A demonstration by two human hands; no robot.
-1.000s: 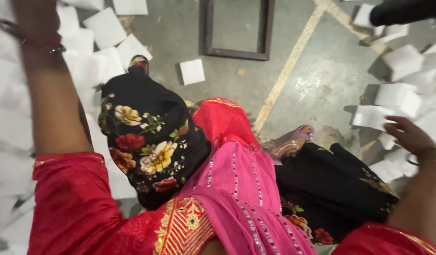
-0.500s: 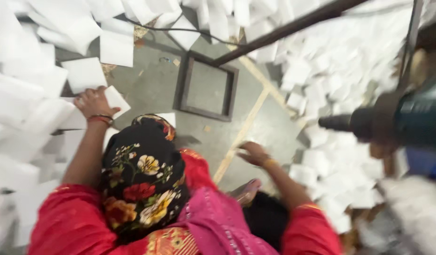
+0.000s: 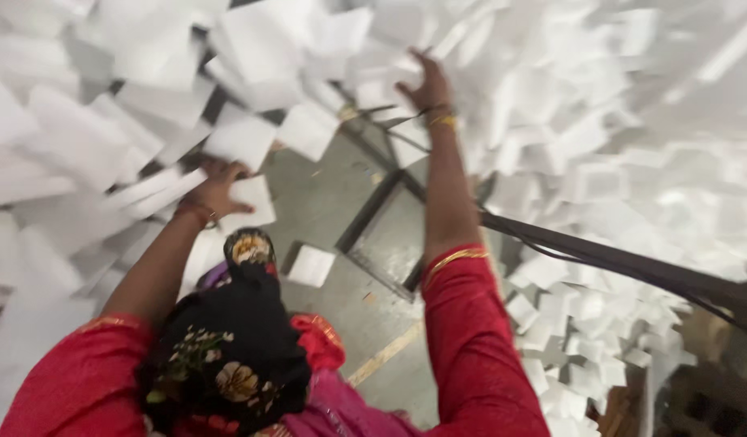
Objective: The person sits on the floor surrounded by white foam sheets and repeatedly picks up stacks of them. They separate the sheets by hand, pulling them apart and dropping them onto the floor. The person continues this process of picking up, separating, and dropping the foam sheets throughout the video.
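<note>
My left hand [image 3: 215, 184] reaches out to the left, a red bangle at its wrist, and its fingers grip the edge of a white foam piece [image 3: 253, 204] at the foot of a heap of white foam pieces [image 3: 82, 137]. Stretched far forward, my right hand [image 3: 426, 85] has its fingers spread against more white pieces [image 3: 325, 48] and holds nothing that I can see. Both arms are in red sleeves. The picture is blurred by motion.
A dark rectangular metal frame [image 3: 365, 222] lies on the grey floor between my arms, with one loose white piece [image 3: 311, 265] beside it. A dark bar [image 3: 616, 259] slants across the right. White pieces cover the right side [image 3: 600, 186]. My black floral garment [image 3: 236, 356] fills the bottom.
The view has swung up and over the heaps. My right hand has risen from low near my lap to far forward among the pieces. My left hand stays at the left heap.
</note>
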